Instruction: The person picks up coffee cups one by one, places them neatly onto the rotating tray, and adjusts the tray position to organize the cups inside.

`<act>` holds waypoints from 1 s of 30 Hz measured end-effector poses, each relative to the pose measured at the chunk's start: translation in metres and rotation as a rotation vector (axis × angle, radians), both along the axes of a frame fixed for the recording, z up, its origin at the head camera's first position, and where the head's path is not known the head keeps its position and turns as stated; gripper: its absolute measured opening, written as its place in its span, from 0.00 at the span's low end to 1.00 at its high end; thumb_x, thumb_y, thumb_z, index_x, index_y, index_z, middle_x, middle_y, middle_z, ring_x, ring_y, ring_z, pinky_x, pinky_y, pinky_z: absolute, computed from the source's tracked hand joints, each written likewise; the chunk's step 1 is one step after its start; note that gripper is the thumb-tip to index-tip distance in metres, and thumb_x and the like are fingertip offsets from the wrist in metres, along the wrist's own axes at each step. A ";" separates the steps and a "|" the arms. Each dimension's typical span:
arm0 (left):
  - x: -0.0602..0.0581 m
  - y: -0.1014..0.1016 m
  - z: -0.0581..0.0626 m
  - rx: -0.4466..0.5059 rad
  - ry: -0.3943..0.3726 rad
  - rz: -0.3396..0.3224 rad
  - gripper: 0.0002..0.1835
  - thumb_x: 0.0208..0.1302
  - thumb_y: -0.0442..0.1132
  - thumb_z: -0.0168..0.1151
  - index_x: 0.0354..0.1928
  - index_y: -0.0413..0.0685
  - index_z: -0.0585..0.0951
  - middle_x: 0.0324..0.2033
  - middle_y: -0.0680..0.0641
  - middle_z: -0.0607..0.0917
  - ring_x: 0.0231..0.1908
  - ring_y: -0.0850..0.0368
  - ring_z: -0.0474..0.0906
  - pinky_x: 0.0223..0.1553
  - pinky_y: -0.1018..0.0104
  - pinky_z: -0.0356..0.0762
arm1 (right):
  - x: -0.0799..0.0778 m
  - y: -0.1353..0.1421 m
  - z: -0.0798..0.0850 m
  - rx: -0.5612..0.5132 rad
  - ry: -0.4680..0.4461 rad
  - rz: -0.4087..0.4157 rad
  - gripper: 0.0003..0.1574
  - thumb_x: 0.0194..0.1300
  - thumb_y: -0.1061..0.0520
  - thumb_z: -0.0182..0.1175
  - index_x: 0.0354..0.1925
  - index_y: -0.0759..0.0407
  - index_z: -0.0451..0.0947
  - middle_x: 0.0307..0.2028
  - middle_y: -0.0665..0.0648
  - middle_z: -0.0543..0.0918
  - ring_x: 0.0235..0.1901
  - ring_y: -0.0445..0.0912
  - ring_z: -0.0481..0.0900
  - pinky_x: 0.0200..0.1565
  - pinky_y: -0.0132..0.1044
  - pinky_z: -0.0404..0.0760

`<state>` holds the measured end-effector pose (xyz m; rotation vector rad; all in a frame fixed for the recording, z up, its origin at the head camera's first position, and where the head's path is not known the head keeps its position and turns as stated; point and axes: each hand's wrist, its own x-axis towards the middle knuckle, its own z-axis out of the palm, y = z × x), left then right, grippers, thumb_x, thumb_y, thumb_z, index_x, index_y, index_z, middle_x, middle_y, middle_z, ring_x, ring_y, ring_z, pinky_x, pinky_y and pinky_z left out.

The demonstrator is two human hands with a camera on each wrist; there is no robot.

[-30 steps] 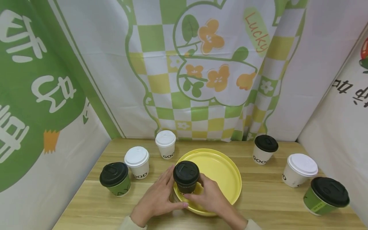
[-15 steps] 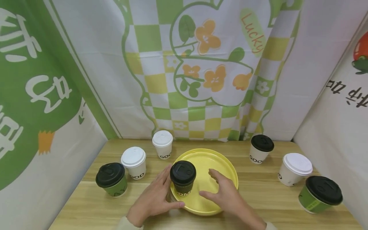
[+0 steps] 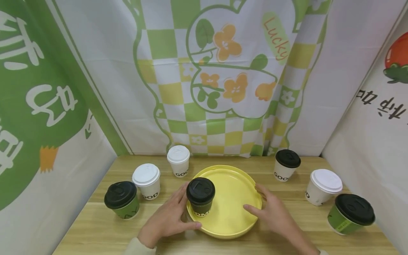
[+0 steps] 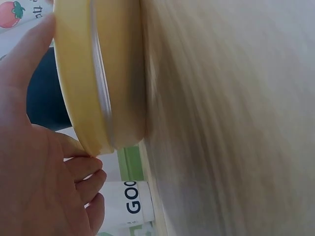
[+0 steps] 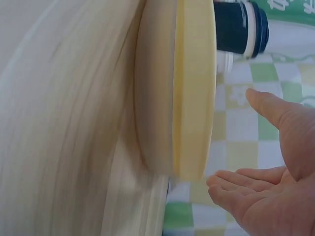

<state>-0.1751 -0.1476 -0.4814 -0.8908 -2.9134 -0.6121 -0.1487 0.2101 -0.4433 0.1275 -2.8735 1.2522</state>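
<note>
A round yellow tray (image 3: 231, 198) stands on the table, a lower base showing under its rim in both wrist views. Toward its left side a black paper cup (image 3: 201, 209) with a black lid sits upright. My left hand (image 3: 169, 217) holds the tray's left rim, thumb at the front and fingers farther back beside the cup; the left wrist view shows thumb and index finger against the rim. My right hand (image 3: 275, 212) is spread at the tray's right side, thumb over it. In the right wrist view this hand (image 5: 275, 182) is just apart from the rim.
On the left are a green cup (image 3: 125, 210) with a black lid and two white-lidded cups (image 3: 151, 191) (image 3: 180, 168). On the right are a black-lidded white cup (image 3: 283, 173), a white-lidded cup (image 3: 315, 193) and a green cup (image 3: 342, 221). Printed cloth (image 3: 220, 131) hangs behind.
My right hand has let go of the black cup and moved right to the tray's right rim. The cup stays on the tray. My left hand keeps its place at the left rim.
</note>
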 end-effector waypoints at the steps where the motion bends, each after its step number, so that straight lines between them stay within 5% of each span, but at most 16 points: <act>1: -0.001 0.000 0.000 -0.001 -0.003 -0.002 0.68 0.59 0.80 0.61 0.85 0.42 0.48 0.84 0.34 0.53 0.82 0.34 0.54 0.79 0.37 0.63 | -0.001 0.004 0.000 0.005 -0.004 -0.010 0.58 0.65 0.39 0.74 0.78 0.69 0.62 0.74 0.74 0.71 0.71 0.70 0.73 0.69 0.62 0.78; 18: -0.003 -0.009 -0.001 0.017 0.035 -0.020 0.62 0.64 0.75 0.63 0.86 0.49 0.46 0.84 0.37 0.55 0.80 0.36 0.59 0.77 0.40 0.68 | -0.022 0.062 -0.009 0.084 -0.044 -0.128 0.66 0.69 0.32 0.68 0.79 0.75 0.52 0.74 0.81 0.65 0.73 0.75 0.67 0.71 0.69 0.72; 30: 0.007 -0.011 0.004 -0.025 -0.016 0.023 0.51 0.74 0.67 0.57 0.83 0.37 0.56 0.83 0.35 0.56 0.82 0.37 0.56 0.81 0.42 0.61 | -0.043 0.090 -0.022 0.169 -0.087 -0.195 0.66 0.71 0.31 0.64 0.77 0.80 0.51 0.72 0.85 0.64 0.71 0.79 0.66 0.69 0.70 0.73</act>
